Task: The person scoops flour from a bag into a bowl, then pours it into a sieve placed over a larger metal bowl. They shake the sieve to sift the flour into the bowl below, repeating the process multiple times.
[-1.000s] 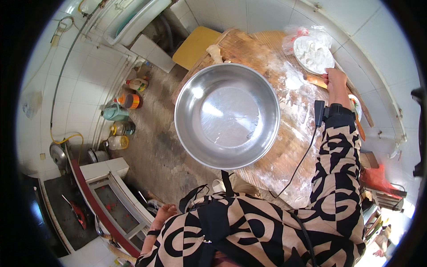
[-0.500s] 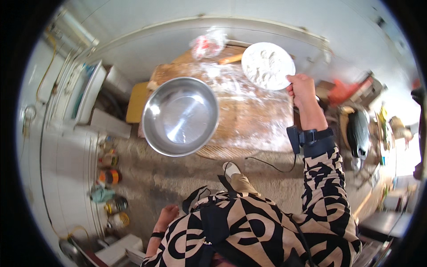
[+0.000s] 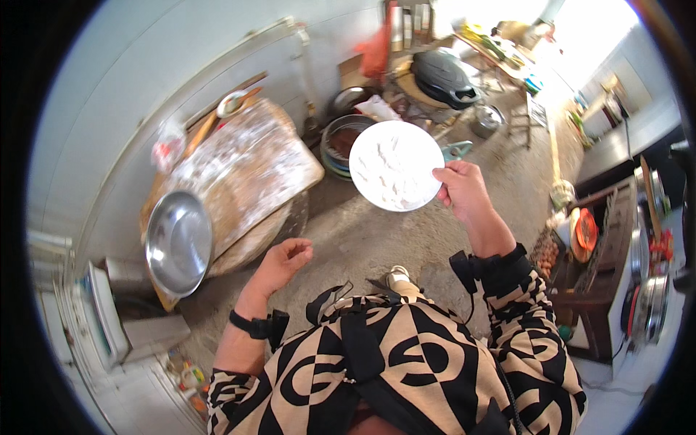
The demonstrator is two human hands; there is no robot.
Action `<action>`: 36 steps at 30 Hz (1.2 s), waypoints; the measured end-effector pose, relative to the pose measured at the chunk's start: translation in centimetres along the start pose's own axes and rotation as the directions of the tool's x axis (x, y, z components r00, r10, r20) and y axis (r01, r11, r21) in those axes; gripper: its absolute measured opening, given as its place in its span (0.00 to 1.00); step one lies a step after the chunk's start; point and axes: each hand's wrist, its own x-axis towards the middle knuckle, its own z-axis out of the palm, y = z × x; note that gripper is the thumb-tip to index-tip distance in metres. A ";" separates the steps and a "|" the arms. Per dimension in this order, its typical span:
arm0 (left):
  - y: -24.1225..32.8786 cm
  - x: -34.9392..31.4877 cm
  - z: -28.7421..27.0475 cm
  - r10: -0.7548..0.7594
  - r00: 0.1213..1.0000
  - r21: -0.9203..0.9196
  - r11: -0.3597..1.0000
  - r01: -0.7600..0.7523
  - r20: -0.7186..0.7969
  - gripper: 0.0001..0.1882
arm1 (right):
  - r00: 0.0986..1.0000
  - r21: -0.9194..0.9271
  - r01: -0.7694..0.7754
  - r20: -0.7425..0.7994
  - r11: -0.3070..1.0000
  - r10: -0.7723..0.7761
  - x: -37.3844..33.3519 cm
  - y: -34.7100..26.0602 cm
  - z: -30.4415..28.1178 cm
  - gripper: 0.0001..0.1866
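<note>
Round white plate [image 3: 425, 145], clumped white powder [image 3: 394, 161] on it, is in hand, not yet set down. Leftmost, a shiny round steel basin [image 3: 161, 254] sits on a white-dusted wooden table [image 3: 250, 163]; the left hand [image 3: 279, 268] curls loosely, seemingly holding nothing; over grey floor [image 3: 341, 243], the right hand [image 3: 464, 188] pinches the plate's right rim.

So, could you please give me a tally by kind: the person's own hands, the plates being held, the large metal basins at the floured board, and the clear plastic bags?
Hands: 2 (left hand, right hand)
Held plates: 1 (white plate)
Large metal basins: 1 (basin)
Clear plastic bags: 1 (bag)
Total: 5
</note>
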 end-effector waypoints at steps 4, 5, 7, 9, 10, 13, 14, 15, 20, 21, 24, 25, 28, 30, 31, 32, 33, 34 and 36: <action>7.8 7.4 8.8 0.122 0.951 -0.173 0.982 -0.075 0.283 0.28 | 0.997 0.040 0.035 -0.063 0.999 -0.032 -0.8 3.3 -9.1 0.06; 9.5 9.0 11.6 0.147 0.926 -0.250 0.966 -0.060 0.348 0.29 | 0.995 0.067 0.038 -0.091 0.997 -0.032 -0.9 3.8 -11.4 0.06; 12.8 12.7 17.1 0.201 0.848 -0.410 0.912 0.021 0.491 0.32 | 0.987 0.115 0.075 -0.148 0.991 -0.058 -0.7 4.5 -15.6 0.07; 16.0 15.8 22.0 0.246 0.739 -0.473 0.874 0.111 0.628 0.34 | 0.984 0.147 0.066 -0.175 0.987 -0.039 -0.6 4.2 -20.3 0.08; 16.6 17.6 24.5 0.264 0.703 -0.481 0.868 0.126 0.660 0.35 | 0.975 0.163 0.075 -0.219 0.984 -0.038 0.1 5.1 -22.4 0.08; 20.6 21.1 30.7 0.242 0.619 -0.465 0.856 0.227 0.747 0.35 | 0.946 0.209 0.077 -0.323 0.975 -0.006 0.4 4.0 -28.3 0.08; 21.9 22.4 32.6 0.236 0.587 -0.452 0.856 0.251 0.774 0.35 | 0.933 0.230 0.090 -0.359 0.969 -0.001 0.7 3.8 -30.3 0.07; 23.2 23.7 34.6 0.250 0.559 -0.449 0.857 0.251 0.790 0.34 | 0.920 0.251 0.101 -0.391 0.963 0.006 1.1 3.5 -32.1 0.07; 27.4 31.2 42.6 0.207 0.439 -0.382 0.851 0.360 0.874 0.31 | 0.859 0.306 0.124 -0.509 0.944 0.052 4.6 3.7 -39.3 0.06; 28.2 33.0 44.0 0.197 0.414 -0.365 0.850 0.380 0.889 0.31 | 0.846 0.312 0.117 -0.528 0.943 0.070 5.5 3.7 -40.6 0.06; 29.8 38.8 48.1 0.193 0.362 -0.338 0.852 0.399 0.912 0.29 | 0.806 0.328 0.137 -0.586 0.935 0.088 9.3 4.1 -44.3 0.05; 30.8 40.6 49.5 0.203 0.350 -0.340 0.854 0.394 0.915 0.28 | 0.793 0.329 0.142 -0.603 0.934 0.092 10.5 3.7 -45.6 0.05; 34.6 46.5 53.9 0.223 0.317 -0.340 0.859 0.384 0.922 0.28 | 0.763 0.388 0.143 -0.630 0.911 0.148 14.5 2.1 -49.9 0.06; 37.8 49.8 56.8 0.215 0.277 -0.310 0.875 0.371 0.937 0.30 | 0.743 0.383 0.185 -0.657 0.905 0.126 16.5 0.8 -53.0 0.07; 38.9 51.2 58.3 0.214 0.257 -0.299 0.885 0.358 0.942 0.30 | 0.730 0.398 0.198 -0.670 0.896 0.136 17.3 0.7 -54.3 0.08; 40.4 52.3 60.1 0.207 0.241 -0.284 0.892 0.351 0.948 0.30 | 0.725 0.430 0.225 -0.673 0.875 0.145 17.9 0.3 -56.0 0.08; 41.8 53.6 61.9 0.201 0.225 -0.271 0.898 0.347 0.954 0.30 | 0.719 0.464 0.240 -0.675 0.853 0.165 18.8 0.0 -57.8 0.08; 43.0 54.8 63.8 0.192 0.202 -0.257 0.891 0.373 0.960 0.30 | 0.724 0.502 0.273 -0.669 0.821 0.168 19.5 -0.1 -59.8 0.09; 45.4 57.4 67.5 0.180 0.163 -0.233 0.878 0.418 0.970 0.30 | 0.750 0.536 0.311 -0.645 0.785 0.144 21.6 0.1 -63.5 0.12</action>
